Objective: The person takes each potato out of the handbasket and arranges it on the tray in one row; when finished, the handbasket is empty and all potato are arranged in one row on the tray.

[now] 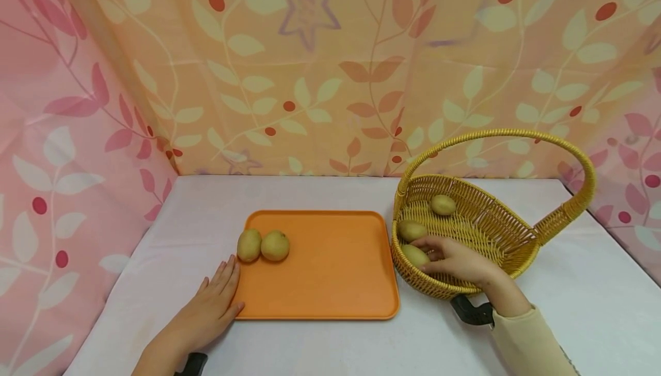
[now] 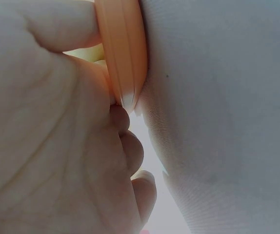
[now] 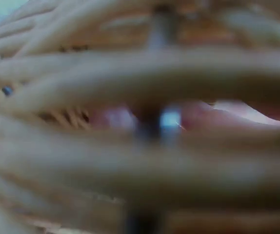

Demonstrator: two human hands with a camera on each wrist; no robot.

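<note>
Honestly, right hand (image 1: 457, 259) pinching the potato (image 1: 414, 256) at 8 o'clock in basket (image 1: 482, 229) should lift high, left hand (image 1: 207, 308) flat against tray (image 1: 330, 275).

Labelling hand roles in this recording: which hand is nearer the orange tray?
Left. The left hand touches the left edge of the orange tray; the right hand is beyond its right side, fingers in the basket at a potato.

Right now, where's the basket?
In the head view, the basket sits on the right, just beside the tray, with the right hand partly inside.
</note>
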